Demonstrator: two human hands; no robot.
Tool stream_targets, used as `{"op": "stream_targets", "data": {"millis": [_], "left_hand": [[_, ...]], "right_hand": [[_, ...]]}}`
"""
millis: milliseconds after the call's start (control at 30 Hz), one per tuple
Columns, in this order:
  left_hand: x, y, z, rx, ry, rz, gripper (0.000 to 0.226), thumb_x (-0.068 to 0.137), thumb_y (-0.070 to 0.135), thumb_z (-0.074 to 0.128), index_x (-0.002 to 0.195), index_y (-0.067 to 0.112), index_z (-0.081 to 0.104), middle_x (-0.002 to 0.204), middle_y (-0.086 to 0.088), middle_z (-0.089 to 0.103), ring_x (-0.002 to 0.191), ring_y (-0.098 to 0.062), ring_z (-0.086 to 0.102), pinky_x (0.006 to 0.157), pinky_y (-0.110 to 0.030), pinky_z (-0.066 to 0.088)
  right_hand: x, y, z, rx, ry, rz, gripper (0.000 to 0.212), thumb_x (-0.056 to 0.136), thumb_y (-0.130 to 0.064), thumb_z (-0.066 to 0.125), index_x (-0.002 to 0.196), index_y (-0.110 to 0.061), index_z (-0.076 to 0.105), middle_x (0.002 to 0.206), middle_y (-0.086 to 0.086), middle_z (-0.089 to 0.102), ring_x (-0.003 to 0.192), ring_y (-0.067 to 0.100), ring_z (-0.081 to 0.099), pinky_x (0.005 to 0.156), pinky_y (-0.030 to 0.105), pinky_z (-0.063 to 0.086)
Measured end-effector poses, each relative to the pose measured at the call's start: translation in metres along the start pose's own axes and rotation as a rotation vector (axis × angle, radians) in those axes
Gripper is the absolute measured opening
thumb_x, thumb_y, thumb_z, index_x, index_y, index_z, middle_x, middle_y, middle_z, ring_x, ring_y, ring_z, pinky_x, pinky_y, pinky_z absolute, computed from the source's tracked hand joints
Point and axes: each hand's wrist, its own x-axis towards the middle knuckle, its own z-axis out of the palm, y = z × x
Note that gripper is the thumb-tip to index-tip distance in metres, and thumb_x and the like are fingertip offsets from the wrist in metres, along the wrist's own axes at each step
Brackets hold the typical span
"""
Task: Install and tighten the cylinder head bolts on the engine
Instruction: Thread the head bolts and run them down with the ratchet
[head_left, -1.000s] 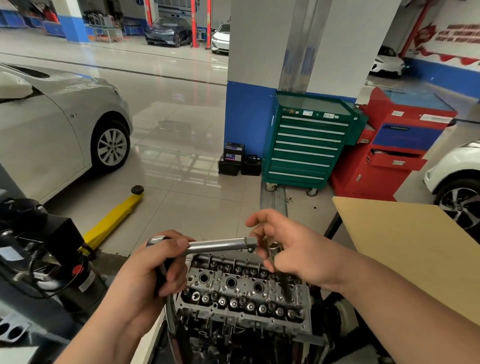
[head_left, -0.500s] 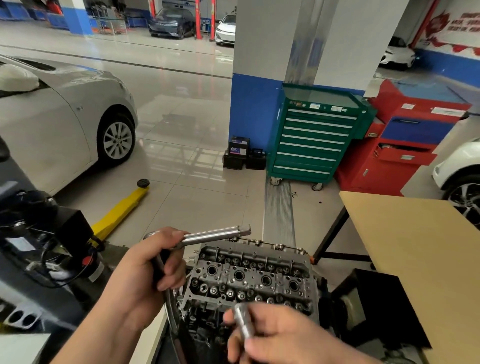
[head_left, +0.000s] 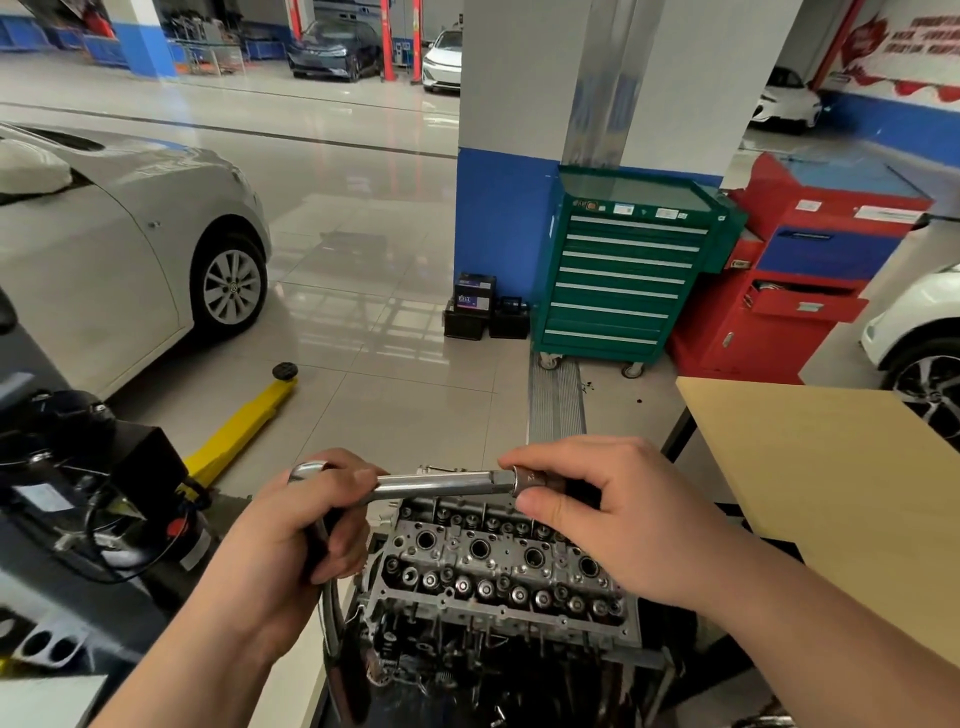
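Note:
The engine's grey cylinder head (head_left: 498, 566) stands below my hands, its bores and valve gear facing up. My left hand (head_left: 296, 530) grips a chrome ratchet wrench (head_left: 327, 597) by its head, with a steel extension bar (head_left: 441, 483) pointing right from it. My right hand (head_left: 608, 514) pinches a chrome socket (head_left: 530, 480) at the free end of that bar, thumb below and fingers above. Both hands hover just above the far edge of the cylinder head.
A wooden table (head_left: 841, 499) stands to the right. Dark machinery with cables (head_left: 88, 499) sits at the left. A yellow lift arm (head_left: 244, 426), a silver car (head_left: 119, 249), a green tool cabinet (head_left: 623, 275) and a red cabinet (head_left: 800, 280) stand on the tiled floor beyond.
My right hand dropped low with the socket, then came back up and brought the socket onto the end of the extension bar. The left hand kept its grip on the wrench.

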Motion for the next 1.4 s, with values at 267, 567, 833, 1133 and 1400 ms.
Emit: {"op": "stream_targets", "data": {"millis": [267, 567, 833, 1133, 1400], "left_hand": [[-0.003, 0.005, 0.004, 0.153, 0.069, 0.097, 0.048, 0.062, 0.032, 0.082, 0.077, -0.004, 0.055, 0.053, -0.013, 0.027, 0.044, -0.016, 0.021, 0.044, -0.019, 0.023], [-0.009, 0.004, 0.009, 0.19, 0.041, 0.071, 0.046, 0.064, 0.033, 0.082, 0.077, -0.002, 0.055, 0.055, -0.012, 0.028, 0.049, -0.018, 0.021, 0.049, -0.028, 0.019], [0.018, 0.042, 0.027, 0.522, -0.175, -0.109, 0.052, 0.071, 0.056, 0.084, 0.099, 0.013, 0.076, 0.064, -0.005, 0.052, 0.051, -0.016, 0.041, 0.044, -0.022, 0.035], [0.097, 0.064, 0.096, 0.106, -0.359, -0.473, 0.022, 0.105, 0.03, 0.058, 0.106, 0.008, 0.064, 0.086, -0.012, 0.071, 0.065, -0.022, 0.068, 0.059, -0.03, 0.058], [0.131, 0.038, 0.137, 0.107, -0.289, -0.465, 0.023, 0.106, 0.024, 0.059, 0.103, 0.003, 0.069, 0.089, -0.017, 0.075, 0.087, -0.035, 0.072, 0.081, -0.043, 0.064]], "right_hand": [[0.002, -0.018, -0.008, -0.326, -0.007, -0.125, 0.037, 0.099, -0.053, 0.046, 0.128, -0.041, 0.066, 0.109, -0.023, 0.069, 0.093, 0.003, 0.062, 0.078, 0.034, 0.052], [-0.001, -0.018, 0.002, -0.4, -0.031, -0.209, 0.034, 0.101, -0.046, 0.047, 0.123, -0.033, 0.068, 0.098, -0.02, 0.067, 0.078, 0.007, 0.061, 0.063, 0.031, 0.047], [0.016, 0.019, 0.034, -0.247, -0.221, -0.01, 0.009, 0.106, -0.042, 0.045, 0.114, -0.043, 0.048, 0.095, -0.017, 0.059, 0.079, 0.003, 0.057, 0.067, 0.03, 0.045], [0.061, 0.065, 0.021, 0.071, -0.059, 0.361, 0.012, 0.104, -0.031, 0.059, 0.113, -0.037, 0.062, 0.105, -0.006, 0.071, 0.097, 0.02, 0.067, 0.083, 0.038, 0.054], [0.041, 0.047, -0.012, 0.963, 0.191, 0.579, 0.034, 0.1, -0.043, 0.062, 0.124, -0.02, 0.069, 0.111, 0.01, 0.071, 0.097, 0.036, 0.072, 0.081, 0.06, 0.061]]}}
